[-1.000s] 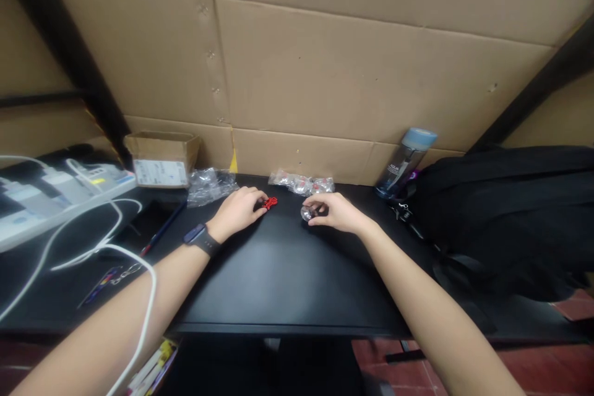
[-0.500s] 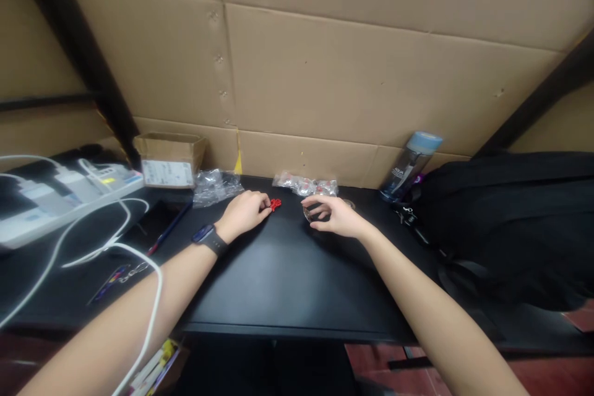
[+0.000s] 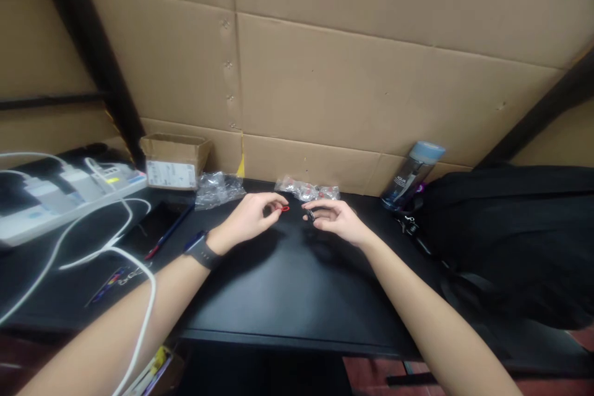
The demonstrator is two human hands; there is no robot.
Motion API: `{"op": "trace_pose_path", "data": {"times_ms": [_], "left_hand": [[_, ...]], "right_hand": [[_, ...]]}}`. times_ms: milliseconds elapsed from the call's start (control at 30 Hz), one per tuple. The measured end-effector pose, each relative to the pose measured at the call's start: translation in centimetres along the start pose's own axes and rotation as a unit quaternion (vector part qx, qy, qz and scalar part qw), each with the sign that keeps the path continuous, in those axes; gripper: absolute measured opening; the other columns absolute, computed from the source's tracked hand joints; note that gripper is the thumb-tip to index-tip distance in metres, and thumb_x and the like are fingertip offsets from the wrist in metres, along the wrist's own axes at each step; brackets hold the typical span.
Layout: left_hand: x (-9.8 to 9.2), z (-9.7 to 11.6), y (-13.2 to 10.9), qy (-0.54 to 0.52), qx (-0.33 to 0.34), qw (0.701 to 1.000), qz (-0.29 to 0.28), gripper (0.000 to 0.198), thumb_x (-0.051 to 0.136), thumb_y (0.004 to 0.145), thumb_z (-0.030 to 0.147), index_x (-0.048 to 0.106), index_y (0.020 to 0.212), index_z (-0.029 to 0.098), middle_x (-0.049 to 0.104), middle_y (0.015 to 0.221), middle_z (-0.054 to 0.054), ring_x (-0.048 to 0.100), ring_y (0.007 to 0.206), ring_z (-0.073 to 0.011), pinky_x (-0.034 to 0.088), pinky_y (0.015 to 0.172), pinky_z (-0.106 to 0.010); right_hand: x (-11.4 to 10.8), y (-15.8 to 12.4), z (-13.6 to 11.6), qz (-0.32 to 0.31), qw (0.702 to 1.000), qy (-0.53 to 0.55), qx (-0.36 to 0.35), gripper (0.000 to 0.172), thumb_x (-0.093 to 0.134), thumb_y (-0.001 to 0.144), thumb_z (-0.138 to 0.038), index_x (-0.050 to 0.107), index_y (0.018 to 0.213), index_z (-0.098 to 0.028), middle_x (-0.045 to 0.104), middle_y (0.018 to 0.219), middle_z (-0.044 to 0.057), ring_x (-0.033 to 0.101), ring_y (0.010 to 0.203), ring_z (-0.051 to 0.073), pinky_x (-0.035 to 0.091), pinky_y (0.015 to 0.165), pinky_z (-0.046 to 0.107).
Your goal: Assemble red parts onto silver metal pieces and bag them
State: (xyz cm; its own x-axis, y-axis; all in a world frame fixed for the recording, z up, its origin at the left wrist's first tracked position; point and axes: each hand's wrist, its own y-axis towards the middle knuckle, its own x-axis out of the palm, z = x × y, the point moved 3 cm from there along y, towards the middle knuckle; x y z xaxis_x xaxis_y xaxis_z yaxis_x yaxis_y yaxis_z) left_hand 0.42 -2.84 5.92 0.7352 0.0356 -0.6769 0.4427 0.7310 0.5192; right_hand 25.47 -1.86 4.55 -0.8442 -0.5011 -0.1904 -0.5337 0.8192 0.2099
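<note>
Head view: red loop [image 3: 285,208] now off tabletop [image 3: 292,284]

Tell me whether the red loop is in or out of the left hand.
In. The left hand pinches the red loop, which pokes out at the fingertips; any more of it is hidden.

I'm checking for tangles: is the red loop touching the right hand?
Apart: the head view shows dark tabletop between the red loop and the right hand.
</note>
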Motion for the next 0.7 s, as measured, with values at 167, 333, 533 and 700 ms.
{"op": "trace_pose_path", "data": {"times_ms": [167, 333, 533, 700], "left_hand": [[0.9, 2.4, -0.2, -0.052, 0.043, 0.997, 0.033, 0.02, 0.061, 0.095, 0.023, 0.077, 0.108, 0.023, 0.076, 0.101, -0.003, 0.07, 0.085, -0.0146, 0.053, 0.076, -0.025], [1.5, 2.8, -0.4, -0.073, 0.046, 0.995, 0.054, 0.014, 0.068, 0.094, 0.03, 0.08, 0.1, 0.024, 0.078, 0.098, -0.004, 0.071, 0.085, -0.0164, 0.054, 0.077, -0.027], [1.5, 2.4, -0.5, -0.087, 0.042, 0.992, 0.075, 0.016, 0.067, 0.095, 0.031, 0.078, 0.104, 0.024, 0.078, 0.101, -0.003, 0.071, 0.085, -0.0153, 0.054, 0.073, -0.025], [1.4, 2.7, -0.5, -0.066, 0.061, 0.993, 0.081, 0.015, 0.065, 0.096, 0.031, 0.077, 0.098, 0.022, 0.078, 0.098, -0.003, 0.071, 0.086, -0.0166, 0.054, 0.079, -0.028]], "right_hand": [[0.7, 0.1, 0.1, 0.014, 0.996, 0.084, -0.005, 0.039, 0.085, 0.076, -0.024, 0.074, 0.113, -0.024, 0.067, 0.135, 0.009, 0.073, 0.108, 0.023, 0.058, 0.097, 0.04], [1.8, 0.0, -0.8, 0.017, 0.991, 0.132, -0.004, 0.039, 0.086, 0.077, -0.023, 0.071, 0.112, -0.025, 0.067, 0.134, 0.008, 0.072, 0.102, 0.019, 0.061, 0.087, 0.034], [2.8, -0.1, -1.4, 0.0, 0.991, 0.136, -0.018, 0.04, 0.085, 0.079, -0.023, 0.068, 0.115, -0.025, 0.065, 0.131, 0.007, 0.072, 0.099, 0.018, 0.061, 0.087, 0.034], [3.5, -0.1, -1.5, 0.001, 0.992, 0.12, -0.029, 0.042, 0.085, 0.079, -0.025, 0.066, 0.116, -0.025, 0.066, 0.128, 0.007, 0.072, 0.105, 0.021, 0.06, 0.094, 0.038]]}}
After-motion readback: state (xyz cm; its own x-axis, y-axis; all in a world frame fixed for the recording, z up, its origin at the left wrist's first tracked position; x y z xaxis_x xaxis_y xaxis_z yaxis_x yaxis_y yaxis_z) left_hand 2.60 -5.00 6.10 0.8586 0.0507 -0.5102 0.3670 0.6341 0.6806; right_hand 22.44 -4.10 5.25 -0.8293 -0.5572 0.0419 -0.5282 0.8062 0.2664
